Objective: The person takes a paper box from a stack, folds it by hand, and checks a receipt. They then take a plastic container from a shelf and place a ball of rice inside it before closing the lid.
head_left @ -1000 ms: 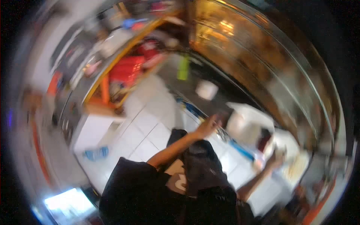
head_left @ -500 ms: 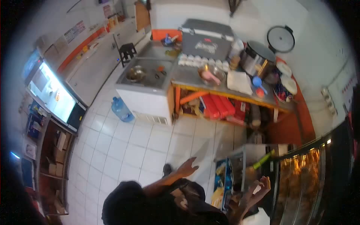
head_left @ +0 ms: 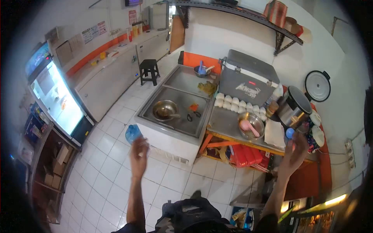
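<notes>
My left hand (head_left: 138, 155) is raised in front of the freezer's lower left corner, fingers loosely bent and apart, with nothing visible in it. Behind its fingertips stands a blue water bottle (head_left: 133, 133) on the floor. My right hand (head_left: 296, 153) is up at the right, its fingers apart and empty, overlapping the view of the table's right end. Near its fingertips are a blue ladle (head_left: 290, 133) and a white cloth or paper (head_left: 274, 133). A metal bowl with a pink scoop (head_left: 248, 126) lies left of the cloth.
A chest freezer (head_left: 182, 152) carries a metal bowl (head_left: 164, 110) and black scissors (head_left: 193, 115). Behind the white cups (head_left: 234, 104) is a grey cooler (head_left: 248, 77). A large pot (head_left: 292, 106) stands right. A black stool (head_left: 149, 72) and lit fridge (head_left: 57, 99) are left.
The view has tilted up and swung, showing the wall shelf. My hands have moved farther apart, the left to the left and the right upward over the view of the table's end.
</notes>
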Tool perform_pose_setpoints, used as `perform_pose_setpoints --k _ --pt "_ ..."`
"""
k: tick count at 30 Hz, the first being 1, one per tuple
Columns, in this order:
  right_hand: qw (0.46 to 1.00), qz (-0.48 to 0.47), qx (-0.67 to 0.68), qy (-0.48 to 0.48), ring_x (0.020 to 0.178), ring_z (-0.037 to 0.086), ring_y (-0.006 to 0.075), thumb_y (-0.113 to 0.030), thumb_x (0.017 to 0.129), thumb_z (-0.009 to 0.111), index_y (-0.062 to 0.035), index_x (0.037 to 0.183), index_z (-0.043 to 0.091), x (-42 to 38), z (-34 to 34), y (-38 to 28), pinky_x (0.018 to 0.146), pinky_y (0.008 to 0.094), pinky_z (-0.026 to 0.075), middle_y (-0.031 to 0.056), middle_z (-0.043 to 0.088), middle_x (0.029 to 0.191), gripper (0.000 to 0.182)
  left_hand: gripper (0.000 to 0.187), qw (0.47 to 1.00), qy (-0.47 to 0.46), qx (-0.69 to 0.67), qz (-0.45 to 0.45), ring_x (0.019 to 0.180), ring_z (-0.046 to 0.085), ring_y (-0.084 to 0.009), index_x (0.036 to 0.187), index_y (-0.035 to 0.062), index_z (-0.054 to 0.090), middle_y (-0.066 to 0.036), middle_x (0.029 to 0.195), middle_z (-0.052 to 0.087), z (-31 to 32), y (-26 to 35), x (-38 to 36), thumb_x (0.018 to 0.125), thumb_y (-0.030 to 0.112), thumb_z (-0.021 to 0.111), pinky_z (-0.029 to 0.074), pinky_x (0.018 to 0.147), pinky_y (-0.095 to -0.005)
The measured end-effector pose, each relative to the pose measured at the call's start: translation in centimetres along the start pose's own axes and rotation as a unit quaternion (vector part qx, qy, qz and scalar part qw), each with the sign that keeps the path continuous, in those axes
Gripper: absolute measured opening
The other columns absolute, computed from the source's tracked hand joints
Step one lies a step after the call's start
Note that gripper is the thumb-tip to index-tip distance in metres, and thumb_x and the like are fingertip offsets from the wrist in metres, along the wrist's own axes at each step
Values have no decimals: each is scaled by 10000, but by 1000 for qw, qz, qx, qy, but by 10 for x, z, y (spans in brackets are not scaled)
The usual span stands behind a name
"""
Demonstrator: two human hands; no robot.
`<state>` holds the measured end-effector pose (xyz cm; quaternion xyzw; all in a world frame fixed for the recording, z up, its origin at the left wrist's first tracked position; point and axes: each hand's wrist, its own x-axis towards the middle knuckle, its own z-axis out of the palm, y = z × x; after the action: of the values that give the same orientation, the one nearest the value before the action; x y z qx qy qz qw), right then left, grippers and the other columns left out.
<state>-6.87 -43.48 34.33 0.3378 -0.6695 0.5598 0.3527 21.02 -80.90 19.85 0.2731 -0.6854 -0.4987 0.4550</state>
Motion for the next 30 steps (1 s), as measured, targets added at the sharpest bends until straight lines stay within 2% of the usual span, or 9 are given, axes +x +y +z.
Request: perform_pose_setpoints --k 6,12,14,16,19,20,22,25,30 --pt "980 -144 116 -69 1105 599 193 -88 949 614 5 1266 556 170 168 12 960 324 467 118 615 1240 336 422 996 60 -1 73 966 641 -207 1326 0 507 -129 1137 632 30 50 104 979 219 605 511 828 -332" --pt "950 -293 40 -104 1139 611 311 -247 946 612 -48 1247 590 386 373 42 975 415 482 147 636 1229 362 402 987 139 -78 -19 916 631 -177 1319 -19 487 -124 1110 621 81 -7 141 972 145 606 523 811 -323" --pt "938 -320 59 -117 1140 610 273 -227 952 615 -70 1277 585 446 432 35 950 367 496 179 623 1238 362 400 975 186 -72 -98 905 616 -165 1306 -25 488 -110 1087 625 99 -21 140 975 158 617 513 778 -302" --pt "918 -387 74 48 834 657 290 -248 1017 513 36 973 677 479 496 26 713 389 530 210 666 898 331 391 961 228 -61 -143 868 621 -160 1297 -21 485 -114 1031 638 114 -42 132 979 169 610 502 755 -278" --pt "838 -532 -96 72 907 658 243 -186 970 600 19 1056 689 588 592 75 766 359 558 176 684 995 240 463 937 288 -62 -187 819 655 -192 1309 13 478 -138 1008 653 132 -78 116 954 258 644 519 699 -299" --pt "837 -535 -92 73 907 658 243 -186 970 600 19 1056 689 597 607 73 766 359 558 176 684 995 240 513 922 314 -58 -217 804 672 -211 1320 45 479 -139 1002 663 136 -89 110 936 327 668 530 681 -318" --pt "888 -322 -313 -103 1151 604 354 -278 942 597 -70 1291 575 610 633 63 945 445 502 183 617 1272 407 519 915 333 -66 -218 778 679 -226 1320 54 478 -155 1001 663 137 -120 98 923 321 679 536 646 -330" --pt "867 -244 -402 -168 1163 599 378 -248 949 526 -88 1210 604 607 641 63 1004 480 467 191 614 1274 316 528 912 351 -72 -201 729 687 -251 1319 67 476 -179 998 663 122 -162 82 903 306 696 547 585 -348" --pt "928 -163 -294 -163 1141 609 391 -297 921 576 -111 1167 655 664 650 110 984 478 474 196 636 1238 318 519 896 384 -45 -219 712 689 -273 1358 87 419 -199 989 655 80 -212 77 926 251 654 564 574 -382"
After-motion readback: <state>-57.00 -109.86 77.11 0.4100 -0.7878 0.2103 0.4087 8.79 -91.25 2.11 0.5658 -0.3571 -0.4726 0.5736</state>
